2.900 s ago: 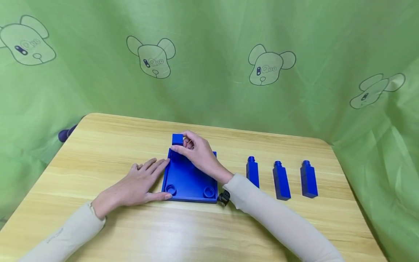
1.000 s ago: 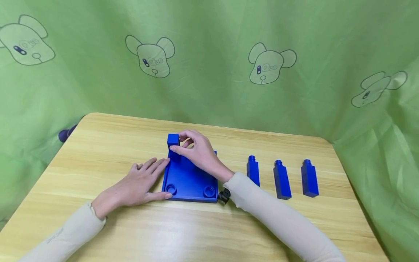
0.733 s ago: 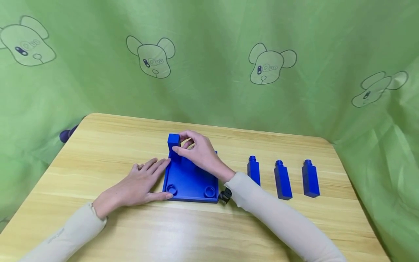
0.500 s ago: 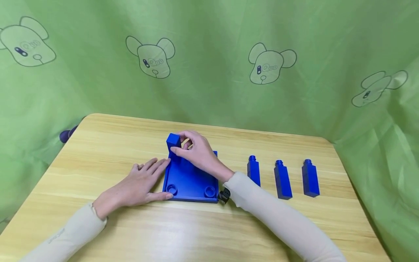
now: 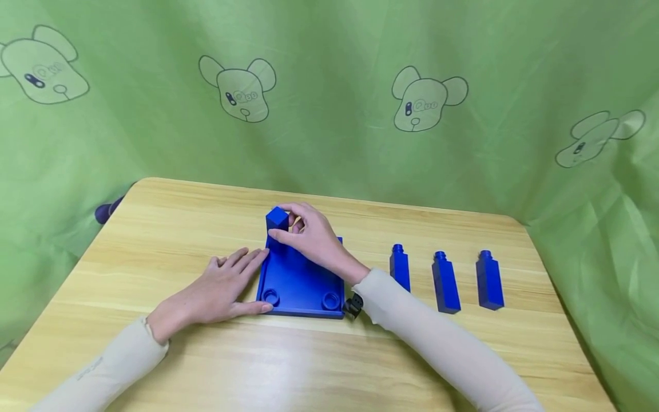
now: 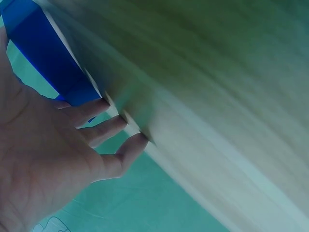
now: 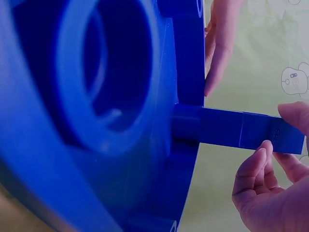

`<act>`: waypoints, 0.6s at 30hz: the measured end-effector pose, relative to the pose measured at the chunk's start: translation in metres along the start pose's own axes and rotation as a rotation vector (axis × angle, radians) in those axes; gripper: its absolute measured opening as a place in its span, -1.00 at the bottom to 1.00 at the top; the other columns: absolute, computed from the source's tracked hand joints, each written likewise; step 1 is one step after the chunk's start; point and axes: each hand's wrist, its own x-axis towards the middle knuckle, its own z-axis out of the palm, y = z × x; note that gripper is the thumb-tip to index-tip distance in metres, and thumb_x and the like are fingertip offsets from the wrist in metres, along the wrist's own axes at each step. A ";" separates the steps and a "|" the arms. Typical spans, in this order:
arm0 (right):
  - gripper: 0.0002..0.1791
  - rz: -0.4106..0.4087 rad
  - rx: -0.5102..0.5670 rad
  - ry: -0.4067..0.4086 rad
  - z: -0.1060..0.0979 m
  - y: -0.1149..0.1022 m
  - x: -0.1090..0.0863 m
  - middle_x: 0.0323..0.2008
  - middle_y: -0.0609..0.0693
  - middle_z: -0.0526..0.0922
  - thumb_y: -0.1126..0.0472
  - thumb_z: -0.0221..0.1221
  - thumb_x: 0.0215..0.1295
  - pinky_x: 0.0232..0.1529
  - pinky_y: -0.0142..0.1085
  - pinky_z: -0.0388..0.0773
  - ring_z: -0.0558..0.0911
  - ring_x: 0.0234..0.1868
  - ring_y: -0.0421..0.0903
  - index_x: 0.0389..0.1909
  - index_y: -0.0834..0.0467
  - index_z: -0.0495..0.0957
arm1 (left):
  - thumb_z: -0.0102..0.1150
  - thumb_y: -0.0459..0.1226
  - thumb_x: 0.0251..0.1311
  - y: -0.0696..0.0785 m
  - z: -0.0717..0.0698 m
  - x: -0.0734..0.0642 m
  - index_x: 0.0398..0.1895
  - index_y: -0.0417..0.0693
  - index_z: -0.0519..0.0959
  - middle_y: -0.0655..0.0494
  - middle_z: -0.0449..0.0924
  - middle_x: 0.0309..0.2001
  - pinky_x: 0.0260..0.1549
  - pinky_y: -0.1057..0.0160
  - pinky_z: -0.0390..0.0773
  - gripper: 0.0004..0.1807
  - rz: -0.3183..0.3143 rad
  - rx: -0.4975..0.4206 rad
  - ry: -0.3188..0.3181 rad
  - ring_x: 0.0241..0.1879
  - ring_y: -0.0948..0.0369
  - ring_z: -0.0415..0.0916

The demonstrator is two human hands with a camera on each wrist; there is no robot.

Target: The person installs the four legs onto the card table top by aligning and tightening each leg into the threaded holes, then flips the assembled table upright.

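Note:
A blue tabletop panel (image 5: 301, 280) lies upturned on the wooden table, with a raised rim and round sockets in its corners. Upright at its far left corner stands a square blue table leg (image 5: 277, 220). My right hand (image 5: 311, 234) pinches the leg's upper end between thumb and fingers. In the right wrist view the lower end of that leg (image 7: 222, 128) meets the corner socket; how deep it sits is hidden. My left hand (image 5: 216, 289) lies along the panel's left edge, fingertips touching the rim and thumb on the near left corner.
Three more blue legs with threaded necks lie to the right: a near one (image 5: 399, 268) partly behind the right sleeve, a middle one (image 5: 446, 286) and an outer one (image 5: 489, 283). A green curtain (image 5: 329, 154) hangs behind the table (image 5: 231, 366).
The leg shifted slightly left, then turned about its upright axis, so a corner of its top now faces forward. The right fingers moved with it; the left hand and panel stayed put.

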 end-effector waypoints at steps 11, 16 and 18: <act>-0.45 0.011 0.050 0.015 0.002 0.000 0.000 -0.18 -0.07 0.62 -0.04 0.48 0.45 -0.08 -0.23 0.61 0.63 -0.14 -0.09 0.32 0.10 0.62 | 0.05 0.49 0.42 0.000 0.000 0.000 0.80 -0.14 0.00 -0.20 0.16 0.69 0.30 -0.58 0.29 0.21 0.002 0.003 -0.001 0.62 -0.29 0.12; -0.52 0.021 0.065 0.038 0.001 -0.001 0.000 -0.13 -0.05 0.66 -0.05 0.47 0.45 -0.08 -0.21 0.63 0.65 -0.12 -0.10 0.23 0.11 0.65 | 0.06 0.48 0.42 0.001 0.000 0.000 0.80 -0.14 0.00 -0.21 0.16 0.68 0.30 -0.57 0.30 0.21 0.002 0.000 0.003 0.62 -0.29 0.12; -0.52 0.031 0.058 0.043 0.000 -0.002 -0.001 -0.07 -0.04 0.67 -0.08 0.47 0.44 -0.07 -0.20 0.65 0.67 -0.09 -0.11 0.20 0.09 0.67 | 0.06 0.48 0.42 0.001 -0.001 0.000 0.80 -0.14 0.00 -0.21 0.17 0.68 0.30 -0.57 0.30 0.21 0.001 0.000 0.002 0.62 -0.29 0.12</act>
